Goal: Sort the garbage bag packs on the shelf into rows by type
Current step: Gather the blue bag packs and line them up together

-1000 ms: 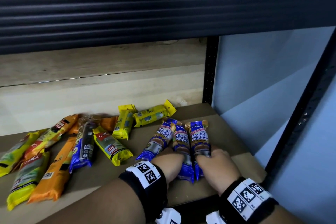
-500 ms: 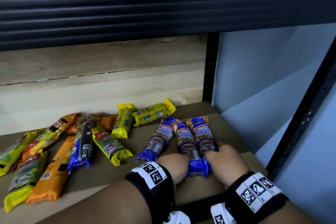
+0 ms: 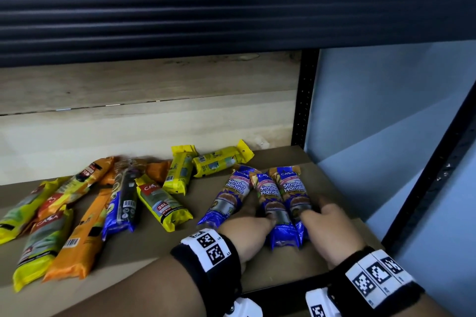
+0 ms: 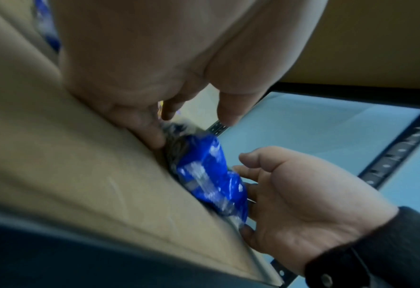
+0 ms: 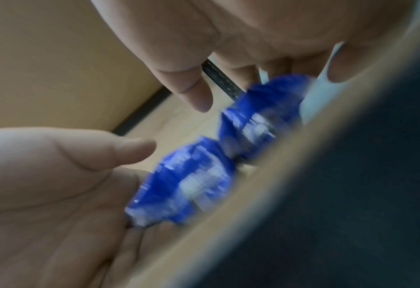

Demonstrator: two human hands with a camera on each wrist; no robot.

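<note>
Three blue "Singlet Handle" packs lie side by side at the right of the shelf board (image 3: 144, 255): a left pack (image 3: 226, 198), a middle pack (image 3: 269, 201) and a right pack (image 3: 292, 188). My left hand (image 3: 257, 226) presses against the middle pack's left side, thumb raised above it. On the other side, my right hand (image 3: 316, 216) lies against the right pack. The two packs are squeezed between my palms. In the left wrist view the blue pack (image 4: 204, 175) sits between my left hand (image 4: 169, 120) and right hand (image 4: 290, 185). The right wrist view is blurred.
Left of the blue row lie mixed packs: two yellow ones (image 3: 177, 175) (image 3: 221, 161), a yellow 25L pack (image 3: 162, 203), a blue-black pack (image 3: 123, 203), orange packs (image 3: 79, 234) and yellow-green ones (image 3: 38, 244). A dark beam (image 3: 231, 13) hangs overhead. A black post (image 3: 304, 100) stands at the back right.
Both hands have shifted a little to the right with the middle and right blue packs between them. The other packs have not moved.
</note>
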